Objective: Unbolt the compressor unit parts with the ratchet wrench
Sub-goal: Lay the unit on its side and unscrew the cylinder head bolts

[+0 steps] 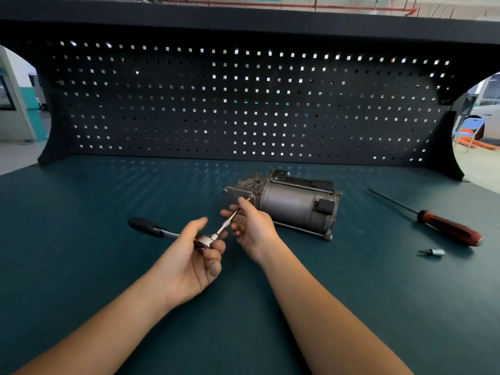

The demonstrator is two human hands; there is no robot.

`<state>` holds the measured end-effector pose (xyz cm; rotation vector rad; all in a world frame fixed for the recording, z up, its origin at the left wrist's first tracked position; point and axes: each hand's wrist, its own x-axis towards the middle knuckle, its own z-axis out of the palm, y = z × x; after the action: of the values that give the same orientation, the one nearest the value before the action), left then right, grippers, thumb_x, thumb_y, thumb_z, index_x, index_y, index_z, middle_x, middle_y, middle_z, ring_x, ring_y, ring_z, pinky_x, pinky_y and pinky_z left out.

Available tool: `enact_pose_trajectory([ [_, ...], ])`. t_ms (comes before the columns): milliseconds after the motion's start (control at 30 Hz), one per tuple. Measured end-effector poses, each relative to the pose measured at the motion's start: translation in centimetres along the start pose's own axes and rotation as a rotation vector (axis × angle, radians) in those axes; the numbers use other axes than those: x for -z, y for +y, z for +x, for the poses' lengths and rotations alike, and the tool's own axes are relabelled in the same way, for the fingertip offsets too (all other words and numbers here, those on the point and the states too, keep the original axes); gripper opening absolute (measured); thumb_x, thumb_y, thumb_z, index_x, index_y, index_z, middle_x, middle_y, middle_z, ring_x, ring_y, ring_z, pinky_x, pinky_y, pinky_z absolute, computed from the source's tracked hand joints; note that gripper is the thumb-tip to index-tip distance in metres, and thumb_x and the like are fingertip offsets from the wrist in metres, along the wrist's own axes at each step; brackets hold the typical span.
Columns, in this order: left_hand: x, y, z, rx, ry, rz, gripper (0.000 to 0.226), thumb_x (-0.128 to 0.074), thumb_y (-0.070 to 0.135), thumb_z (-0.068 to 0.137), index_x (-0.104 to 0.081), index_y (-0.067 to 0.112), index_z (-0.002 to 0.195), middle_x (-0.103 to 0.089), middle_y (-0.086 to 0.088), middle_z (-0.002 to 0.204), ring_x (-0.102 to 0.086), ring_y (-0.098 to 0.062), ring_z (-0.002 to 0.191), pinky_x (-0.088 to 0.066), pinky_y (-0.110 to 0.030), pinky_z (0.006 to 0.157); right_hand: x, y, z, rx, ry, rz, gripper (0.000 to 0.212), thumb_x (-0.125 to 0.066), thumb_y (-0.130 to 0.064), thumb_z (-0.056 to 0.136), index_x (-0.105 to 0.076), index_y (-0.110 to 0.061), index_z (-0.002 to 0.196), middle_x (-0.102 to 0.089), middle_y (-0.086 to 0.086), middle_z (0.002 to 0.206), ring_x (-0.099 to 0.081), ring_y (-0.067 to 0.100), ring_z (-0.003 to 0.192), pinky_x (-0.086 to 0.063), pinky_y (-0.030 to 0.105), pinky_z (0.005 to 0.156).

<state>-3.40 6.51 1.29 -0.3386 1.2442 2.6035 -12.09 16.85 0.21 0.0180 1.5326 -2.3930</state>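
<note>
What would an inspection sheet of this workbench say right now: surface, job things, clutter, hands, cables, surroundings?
Surface: dark green bench top, matte.
Job's things: compressor unit lies on its side mid-bench; ratchet wrench carries an extension bar pointing toward a bolt on the unit's end plate.
Clutter: red-handled screwdriver and a small socket bit lie to the right.
Grips: left hand holds the ratchet wrench at its head; right hand pinches the extension bar near the bolt.
Cables: nothing seen.
Surroundings: black pegboard behind the bench; blue chair beyond, at right.
</note>
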Motion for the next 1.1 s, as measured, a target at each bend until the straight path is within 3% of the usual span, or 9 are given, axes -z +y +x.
enact_pose_trajectory([
  [100,-0.1,-0.4,0.0,-0.106,0.048,0.304,0.012,-0.05,0.02,0.092,-0.057,0.011,0.095,-0.05,0.003,0.049,-0.039,-0.002,0.033,-0.036,-0.013,0.034,0.2,-0.1,0.0,0.028,0.019,0.021,0.018,-0.05,-0.023,0.095,-0.057,-0.011,0.083,-0.069,-0.003,0.058,-0.045,0.001,0.033,-0.036,0.012,0.038],
  [200,-0.4,-0.6,0.2,-0.239,0.102,0.464,0.016,-0.049,0.01,0.093,-0.057,0.009,0.106,-0.057,0.0,0.051,-0.047,-0.005,0.038,-0.041,-0.016,0.037,0.4,-0.2,-0.1,0.026,0.012,0.041,0.018,-0.051,-0.023,0.095,-0.058,-0.012,0.082,-0.069,-0.004,0.059,-0.045,0.001,0.034,-0.037,0.012,0.039],
  [300,-0.7,-0.4,0.1,-0.314,0.103,0.417,0.022,-0.047,0.002,0.092,-0.058,0.016,0.105,-0.071,-0.007,0.069,-0.061,-0.007,0.05,-0.051,-0.019,0.046,0.4,-0.2,-0.3,0.017,-0.012,0.056,0.021,-0.049,-0.025,0.096,-0.058,-0.013,0.083,-0.069,-0.005,0.059,-0.046,0.002,0.036,-0.038,0.013,0.041],
  [400,-0.8,-0.3,0.4,-0.352,0.096,0.459,0.036,-0.044,-0.006,0.089,-0.06,0.023,0.102,-0.074,-0.009,0.083,-0.053,-0.003,0.046,-0.048,-0.017,0.045,0.2,-0.3,-0.4,0.009,-0.029,0.097,0.023,-0.046,-0.024,0.097,-0.058,-0.009,0.085,-0.069,-0.002,0.06,-0.047,0.004,0.037,-0.041,0.017,0.04],
  [667,-0.8,-0.2,0.5,-0.363,0.089,0.54,0.032,-0.043,-0.008,0.087,-0.067,0.012,0.088,-0.074,-0.007,0.08,-0.045,-0.003,0.041,-0.038,-0.014,0.04,0.1,-0.3,-0.5,-0.003,-0.038,0.125,0.024,-0.044,-0.024,0.098,-0.057,-0.007,0.086,-0.069,0.001,0.061,-0.046,0.014,0.054,-0.04,0.02,0.038],
  [733,-0.5,-0.2,0.6,-0.293,0.097,0.441,0.027,-0.044,-0.008,0.086,-0.066,0.008,0.088,-0.073,-0.008,0.075,-0.046,-0.003,0.04,-0.038,-0.013,0.039,0.2,-0.3,-0.5,-0.009,-0.017,0.075,0.023,-0.045,-0.025,0.097,-0.058,-0.01,0.085,-0.069,-0.001,0.061,-0.045,0.011,0.049,-0.039,0.019,0.042],
  [833,0.0,0.1,1.0,-0.137,0.083,0.083,0.022,-0.039,-0.003,0.087,-0.059,0.005,0.085,-0.07,-0.012,0.068,-0.043,-0.003,0.035,-0.036,-0.011,0.034,-0.2,-0.3,-0.6,-0.001,0.031,0.012,0.02,-0.047,-0.023,0.096,-0.057,-0.011,0.084,-0.068,-0.002,0.06,-0.044,0.006,0.04,-0.038,0.016,0.044],
  [933,-0.2,0.0,1.3,-0.091,0.086,-0.116,0.019,-0.04,0.003,0.09,-0.056,0.008,0.082,-0.069,-0.012,0.066,-0.04,-0.001,0.032,-0.034,-0.009,0.032,-0.6,-0.4,-0.5,0.012,0.074,0.011,0.019,-0.048,-0.021,0.096,-0.055,-0.01,0.082,-0.067,-0.001,0.061,-0.044,0.005,0.037,-0.038,0.017,0.046],
  [1100,-0.9,-0.8,1.0,-0.251,0.106,0.305,0.024,-0.044,-0.006,0.089,-0.064,0.006,0.084,-0.071,-0.005,0.068,-0.045,-0.002,0.037,-0.037,-0.012,0.036,-0.4,-0.6,-0.6,0.037,0.094,0.027,0.023,-0.048,-0.019,0.097,-0.055,-0.007,0.079,-0.064,0.001,0.058,-0.041,0.006,0.032,-0.034,0.017,0.035],
])
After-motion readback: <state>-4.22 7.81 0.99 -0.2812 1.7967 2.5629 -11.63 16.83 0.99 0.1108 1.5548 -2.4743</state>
